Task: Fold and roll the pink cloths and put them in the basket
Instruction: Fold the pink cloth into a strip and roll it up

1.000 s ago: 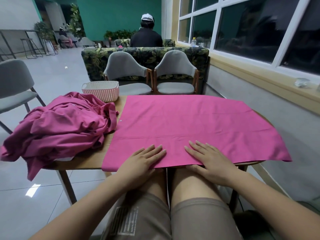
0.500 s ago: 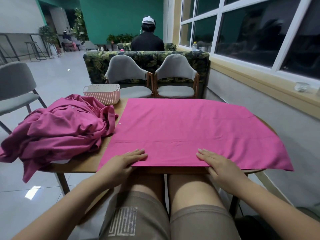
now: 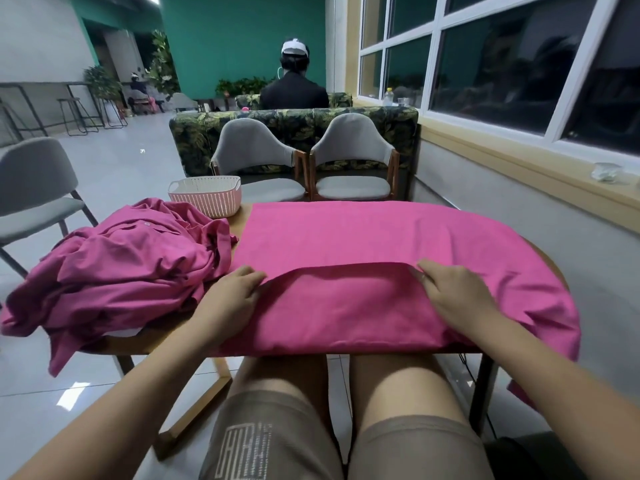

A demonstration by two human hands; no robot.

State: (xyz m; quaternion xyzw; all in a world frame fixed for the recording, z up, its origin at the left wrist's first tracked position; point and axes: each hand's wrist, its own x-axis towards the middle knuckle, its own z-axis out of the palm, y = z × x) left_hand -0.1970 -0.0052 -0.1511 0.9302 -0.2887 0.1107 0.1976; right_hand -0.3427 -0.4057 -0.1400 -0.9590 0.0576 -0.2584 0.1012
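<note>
Pinching fabric, both of them: the left grip (image 3: 230, 296) has its fingers curled on the left corner of a turned-over flap. The right grip (image 3: 457, 292) is closed on the flap's right end, knuckles up. Between the two, the flap's edge runs straight. It lies on top of the pink cloth (image 3: 346, 230) it belongs to, partway toward the far side. The flap is doubled over the near part of the cloth. The fold sits along the near edge of the bench (image 3: 156, 337), above the person's knees.

The cloth is spread flat over the middle and right of the bench. Its right end droops over the bench's right edge. Its far edge reaches the far edge of the bench.

Left of it, against its left border, is a heap of pink cloths (image 3: 131, 265). It is crumpled, darker in tone, and spills off the near-left corner of the bench. A basket (image 3: 207, 195), pale with a perforated wall, stands at the far left of the bench, just beyond the heap. Cannot tell whether the two touch.

Beyond the bench are two grey chairs (image 3: 249, 150), then a leaf-patterned sofa back (image 3: 194, 133). Behind that sits a person (image 3: 294, 91), back turned. Windows (image 3: 502, 64) run along the right wall.
</note>
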